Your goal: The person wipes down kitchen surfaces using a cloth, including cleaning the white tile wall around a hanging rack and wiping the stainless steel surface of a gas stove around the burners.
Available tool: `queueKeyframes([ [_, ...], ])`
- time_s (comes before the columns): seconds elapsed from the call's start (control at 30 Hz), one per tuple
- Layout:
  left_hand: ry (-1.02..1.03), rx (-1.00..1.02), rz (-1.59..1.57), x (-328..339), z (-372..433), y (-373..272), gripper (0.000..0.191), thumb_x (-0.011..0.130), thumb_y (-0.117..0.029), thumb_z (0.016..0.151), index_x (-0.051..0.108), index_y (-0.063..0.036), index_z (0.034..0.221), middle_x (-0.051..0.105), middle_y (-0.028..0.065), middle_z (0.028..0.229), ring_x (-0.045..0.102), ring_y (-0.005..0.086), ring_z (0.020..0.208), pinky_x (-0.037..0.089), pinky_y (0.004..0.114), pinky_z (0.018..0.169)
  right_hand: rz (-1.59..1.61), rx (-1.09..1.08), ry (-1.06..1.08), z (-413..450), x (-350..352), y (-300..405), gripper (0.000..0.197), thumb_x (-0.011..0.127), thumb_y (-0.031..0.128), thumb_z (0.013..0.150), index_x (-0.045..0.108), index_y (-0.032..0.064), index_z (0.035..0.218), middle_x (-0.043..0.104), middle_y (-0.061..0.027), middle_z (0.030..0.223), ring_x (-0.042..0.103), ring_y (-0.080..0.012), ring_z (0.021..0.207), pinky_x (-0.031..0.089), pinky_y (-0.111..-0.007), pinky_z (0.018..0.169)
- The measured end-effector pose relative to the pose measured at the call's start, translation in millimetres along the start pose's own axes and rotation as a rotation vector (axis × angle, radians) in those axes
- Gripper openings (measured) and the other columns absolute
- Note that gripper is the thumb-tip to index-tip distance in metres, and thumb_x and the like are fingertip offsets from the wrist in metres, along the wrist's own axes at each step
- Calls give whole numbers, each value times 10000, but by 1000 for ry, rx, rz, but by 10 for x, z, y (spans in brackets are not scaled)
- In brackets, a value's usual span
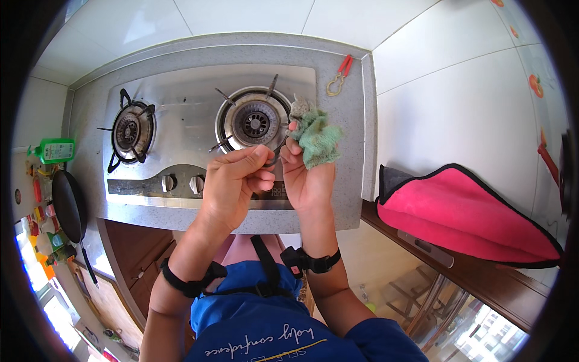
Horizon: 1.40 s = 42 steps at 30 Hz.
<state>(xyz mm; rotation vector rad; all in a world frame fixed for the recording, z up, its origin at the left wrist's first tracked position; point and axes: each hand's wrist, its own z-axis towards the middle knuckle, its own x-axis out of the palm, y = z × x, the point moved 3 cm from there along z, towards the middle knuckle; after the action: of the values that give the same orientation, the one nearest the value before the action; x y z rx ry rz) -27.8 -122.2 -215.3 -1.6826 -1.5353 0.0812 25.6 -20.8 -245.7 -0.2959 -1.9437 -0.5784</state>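
Observation:
My left hand (237, 176) pinches a small dark curved piece (271, 161) between thumb and fingers; most of it is hidden, and its kind is unclear. Beside it, my right hand (305, 181) has a worn green scrubbing cloth (320, 140), with a grey rough part at its top, bunched in the fingers. Both hands are above the front right of a stainless steel gas hob (185, 122). Just beyond them lies the right burner (255, 123), with dark support prongs around it. The left burner (130, 131) carries a black pan support.
Red-handled tongs (340, 76) lie at the counter's back right corner. A green pump bottle (56, 150) and a black frying pan (69, 206) are at the left. To the right, a pink cloth (457, 217) with black edging covers something on a brown cabinet (479, 285). Two knobs (181, 183) face me.

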Motion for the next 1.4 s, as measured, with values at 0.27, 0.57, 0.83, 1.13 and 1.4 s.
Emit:
queueKeyframes([
  [0.27, 8, 15, -68, -11, 33, 27, 212, 512, -151, 822, 577, 45, 775, 569, 74, 646, 519, 98, 474, 415, 190, 404, -126, 0, 94, -152, 100, -93, 401, 366, 287, 877, 339, 25, 1180, 438, -123, 1148, 501, -194, 951, 425, -281, 745],
  [0.57, -11, 96, 143, -45, 52, 108, 143, 451, -46, 771, 554, 15, 692, 527, 75, 544, 472, 123, 394, 359, 211, 340, -737, 12, 285, -73, 280, -103, 306, 480, 157, 839, 434, -38, 1071, 559, -181, 978, 586, -176, 765, 461, -220, 556],
  [0.83, 61, 93, -16, -32, 83, 124, 126, 448, -9, 784, 549, -4, 710, 543, 54, 580, 498, 100, 438, 405, 200, 378, -536, 159, 114, -93, 274, -188, 283, 425, 215, 854, 541, -23, 954, 577, -135, 989, 411, -33, 431, 301, -177, 314],
  [1.13, -142, 733, 867, -38, -33, -515, 153, 579, -27, 688, 599, -16, 839, 540, 60, 776, 500, 107, 661, 423, 236, 589, -637, 232, 1, -72, 46, -91, 146, 492, 104, 784, 572, -6, 835, 557, -4, 741, 524, -63, 652, 421, -199, 573],
  [1.4, 195, 853, 1081, 66, 75, -509, 114, 590, 54, 660, 604, 13, 765, 514, 75, 732, 500, 159, 656, 405, 245, 587, -651, 377, 59, -81, 24, -129, 144, 514, 122, 757, 571, 1, 811, 547, 0, 715, 515, -62, 618, 400, -197, 551],
])
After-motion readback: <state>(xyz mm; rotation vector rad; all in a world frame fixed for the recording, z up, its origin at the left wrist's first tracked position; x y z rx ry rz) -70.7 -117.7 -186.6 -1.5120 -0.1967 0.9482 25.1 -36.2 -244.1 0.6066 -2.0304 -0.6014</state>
